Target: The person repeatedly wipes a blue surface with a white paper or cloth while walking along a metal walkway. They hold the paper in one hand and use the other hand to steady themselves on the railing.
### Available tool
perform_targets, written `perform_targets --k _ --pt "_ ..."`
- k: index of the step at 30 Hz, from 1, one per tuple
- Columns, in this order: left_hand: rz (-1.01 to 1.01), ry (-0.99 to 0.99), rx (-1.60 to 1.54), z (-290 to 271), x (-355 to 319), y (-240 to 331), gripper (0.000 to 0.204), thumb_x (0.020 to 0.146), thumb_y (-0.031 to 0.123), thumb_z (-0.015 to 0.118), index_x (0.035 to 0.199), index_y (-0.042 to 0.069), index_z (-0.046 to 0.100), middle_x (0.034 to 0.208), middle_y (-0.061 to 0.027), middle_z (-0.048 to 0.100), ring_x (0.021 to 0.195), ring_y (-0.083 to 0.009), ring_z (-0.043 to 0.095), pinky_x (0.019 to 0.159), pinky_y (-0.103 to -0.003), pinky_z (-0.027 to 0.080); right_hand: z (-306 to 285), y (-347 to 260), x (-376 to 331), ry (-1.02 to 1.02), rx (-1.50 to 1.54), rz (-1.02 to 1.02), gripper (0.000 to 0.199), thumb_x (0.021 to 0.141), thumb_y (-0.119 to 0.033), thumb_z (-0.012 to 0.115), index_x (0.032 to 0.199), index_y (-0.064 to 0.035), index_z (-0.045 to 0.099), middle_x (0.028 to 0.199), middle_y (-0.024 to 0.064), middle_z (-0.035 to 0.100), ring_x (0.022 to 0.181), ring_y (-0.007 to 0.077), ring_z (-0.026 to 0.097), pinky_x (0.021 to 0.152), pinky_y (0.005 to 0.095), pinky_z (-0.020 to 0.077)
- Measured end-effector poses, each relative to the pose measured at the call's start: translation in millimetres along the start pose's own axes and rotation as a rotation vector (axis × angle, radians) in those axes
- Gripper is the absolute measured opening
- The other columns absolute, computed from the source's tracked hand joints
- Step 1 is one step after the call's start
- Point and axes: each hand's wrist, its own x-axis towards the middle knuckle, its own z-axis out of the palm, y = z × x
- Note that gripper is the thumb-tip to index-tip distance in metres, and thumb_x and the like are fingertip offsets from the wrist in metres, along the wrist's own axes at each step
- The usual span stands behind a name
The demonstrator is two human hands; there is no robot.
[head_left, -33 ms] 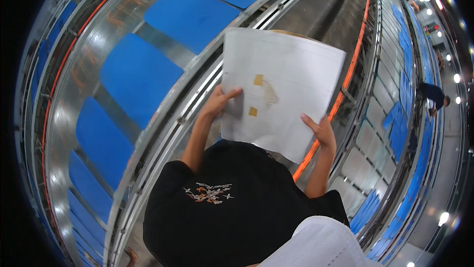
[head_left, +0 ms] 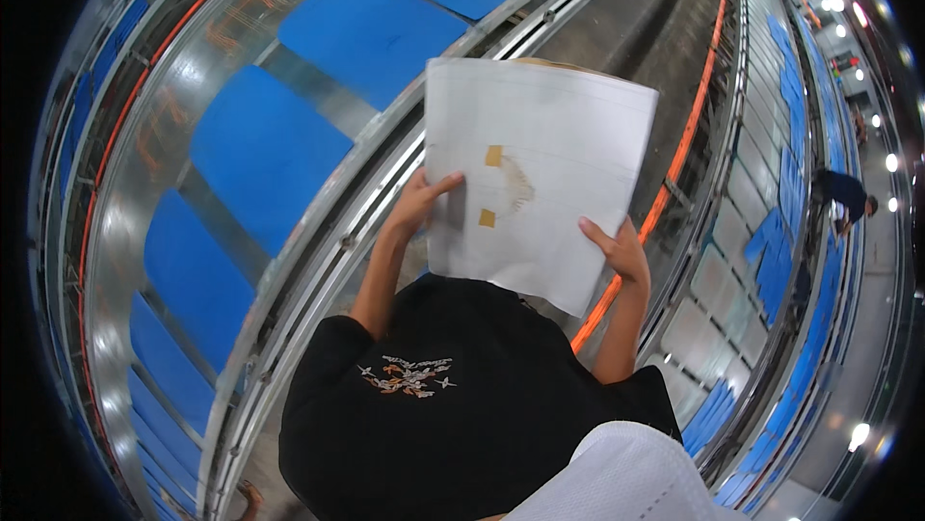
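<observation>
I hold a large white sheet [head_left: 568, 155] up in front of my black shirt, with its face toward me. Two small yellow tape pieces and a brownish stain mark its middle, and a tan edge peeks out behind its top. My left hand [head_left: 419, 201] grips the left side, thumb lying on the face and fingers hidden behind. On the lower right edge, my right hand [head_left: 621, 249] is closed the same way, its thumb on the front. The lower edge of the sheet is a little wavy.
At left runs a metal-framed line carrying flat blue panels [head_left: 270, 155]. A concrete aisle [head_left: 617, 20] and an orange rail [head_left: 689, 135] lie beyond the sheet. Another line with grey and blue panels [head_left: 771, 251] stands at right, where a person in dark clothes [head_left: 843, 190] bends over.
The sheet and both my hands have shifted slightly to the left in view. My grip on the sheet looks the same.
</observation>
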Motion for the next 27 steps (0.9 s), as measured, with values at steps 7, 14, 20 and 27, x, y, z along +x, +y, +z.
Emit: perform_targets --k 7,14,20,27 --pt "0.143 0.296 0.004 -33.1 165.6 -27.0 0.046 0.094 0.026 0.065 0.132 0.002 0.056 0.121 -0.0112 0.066 0.112 -0.0180 0.060 0.100 -0.030 0.043 -50.8 -50.4 232.7 0.004 -0.251 -0.069 0.039 0.084 -0.020 0.075 0.106 0.0101 0.064 0.095 0.0128 0.071 0.081 0.0181 0.066 0.074 0.0328 0.0527" --pt "0.310 0.640 0.504 -16.6 361.9 8.5 0.043 0.090 0.026 0.063 0.125 0.001 0.061 0.125 -0.0206 0.063 0.116 -0.0299 0.062 0.099 -0.038 0.047 -201.2 -139.3 444.0 0.490 -0.965 -0.475 0.040 0.087 -0.017 0.067 0.119 0.0057 0.060 0.107 0.0277 0.067 0.098 0.0425 0.064 0.087 0.0478 0.0484" --pt "0.298 0.648 0.919 -17.8 503.9 27.1 0.066 0.088 0.043 0.065 0.138 0.003 0.050 0.152 -0.0241 0.034 0.142 -0.0446 0.028 0.114 -0.056 0.025 -140.1 -214.5 640.5 0.533 -1.352 -0.425 0.066 0.084 -0.011 0.059 0.147 -0.0173 0.040 0.092 0.0258 0.068 0.082 0.0418 0.067 0.076 0.0501 0.0522" --pt "0.083 0.652 1.348 -19.5 597.5 -10.5 0.068 0.091 0.046 0.058 0.143 0.004 0.043 0.153 -0.0219 0.032 0.144 -0.0393 0.024 0.114 -0.060 0.018 -8.0 -239.0 744.5 -0.778 -0.683 -0.574 0.038 0.092 -0.020 0.060 0.122 0.0022 0.060 0.100 0.0250 0.069 0.090 0.0409 0.066 0.086 0.0417 0.0498"
